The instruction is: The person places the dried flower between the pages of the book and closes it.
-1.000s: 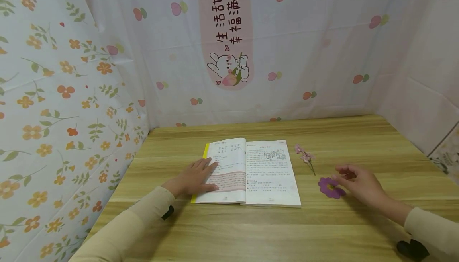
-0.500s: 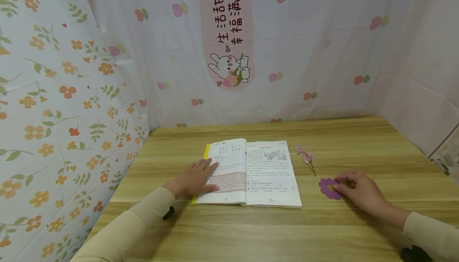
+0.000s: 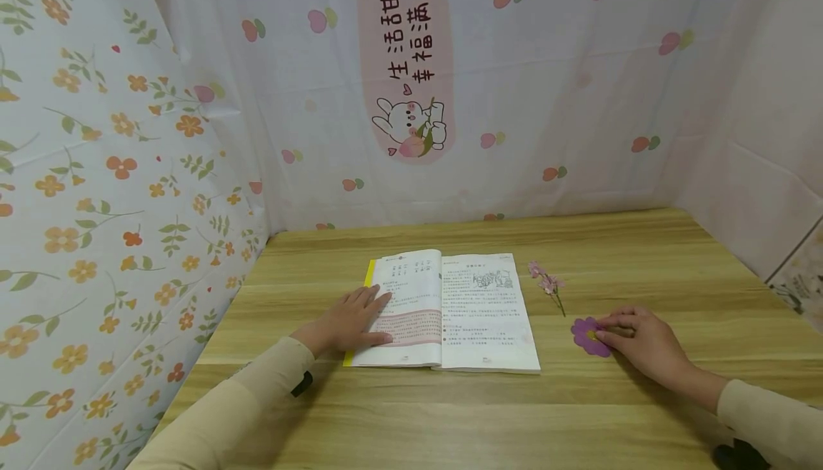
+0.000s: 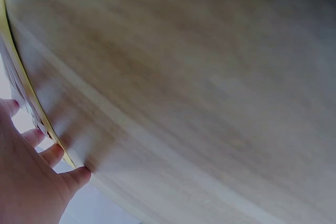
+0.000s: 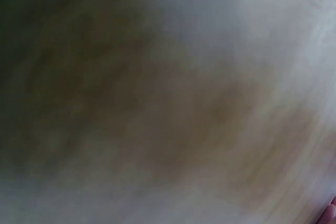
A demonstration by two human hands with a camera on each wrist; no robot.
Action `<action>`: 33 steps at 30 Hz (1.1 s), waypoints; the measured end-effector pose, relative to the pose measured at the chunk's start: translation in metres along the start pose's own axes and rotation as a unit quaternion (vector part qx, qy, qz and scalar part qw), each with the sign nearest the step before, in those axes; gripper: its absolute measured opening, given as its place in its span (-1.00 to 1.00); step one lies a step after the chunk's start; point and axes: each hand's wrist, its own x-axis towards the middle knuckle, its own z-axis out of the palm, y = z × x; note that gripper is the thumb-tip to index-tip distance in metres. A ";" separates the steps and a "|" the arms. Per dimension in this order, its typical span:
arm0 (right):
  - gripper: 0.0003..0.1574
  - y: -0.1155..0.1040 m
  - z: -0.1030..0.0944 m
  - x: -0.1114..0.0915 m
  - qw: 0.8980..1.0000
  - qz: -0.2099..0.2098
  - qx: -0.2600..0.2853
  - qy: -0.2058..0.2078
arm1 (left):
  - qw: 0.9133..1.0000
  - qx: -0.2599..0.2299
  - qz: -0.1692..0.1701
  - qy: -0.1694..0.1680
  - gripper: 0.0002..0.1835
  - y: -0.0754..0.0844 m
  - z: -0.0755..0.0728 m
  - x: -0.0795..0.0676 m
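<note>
An open book (image 3: pixel 485 309) lies on the wooden table, its yellow cover showing along the left edge. My left hand (image 3: pixel 350 321) rests on the left page with fingers spread; in the left wrist view, the same hand (image 4: pixel 31 174) reaches over the book's yellow edge (image 4: pixel 32 95). To the right of the book, my right hand (image 3: pixel 649 345) pinches the right edge of a purple flower (image 3: pixel 586 338) with a yellow centre between thumb and fingers. Only a fingertip (image 5: pixel 328 214) shows in the right wrist view's corner, so the flower is hidden there.
A small pink flower sprig (image 3: pixel 549 284) with a green stem lies between the book and the purple flower. Behind the table (image 3: pixel 444 427) hangs a printed cloth (image 3: pixel 553 113), and a floral cloth (image 3: pixel 116 206) stands along the left side.
My right hand has come down and its thumb and fingers have closed on the purple flower's edge. The flower has barely shifted. My left hand stays in place on the page.
</note>
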 end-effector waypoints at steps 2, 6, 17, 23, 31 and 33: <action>-0.80 -0.001 0.000 0.000 1.000 0.001 0.001 -0.001 | 1.000 0.002 0.000 0.000 -0.02 0.000 0.000 0.000; -0.85 -0.003 -0.002 0.001 1.000 0.007 0.002 -0.006 | 1.000 0.002 0.000 -0.001 -0.02 0.000 0.000 0.000; -0.58 -0.012 -0.012 0.008 0.992 0.092 0.076 -0.049 | 1.000 -0.002 -0.002 0.000 -0.02 0.001 -0.001 -0.001; -0.38 -0.020 -0.018 0.017 0.974 0.123 0.166 -0.088 | 1.000 -0.008 -0.002 -0.002 -0.02 0.001 -0.002 -0.001; -0.34 -0.035 -0.014 0.035 0.945 0.154 0.266 -0.109 | 1.000 -0.006 -0.008 -0.005 -0.01 0.001 -0.002 -0.001; -0.38 -0.039 -0.013 0.039 0.934 0.155 0.299 -0.117 | 1.000 -0.005 -0.006 -0.005 -0.01 0.001 -0.002 -0.001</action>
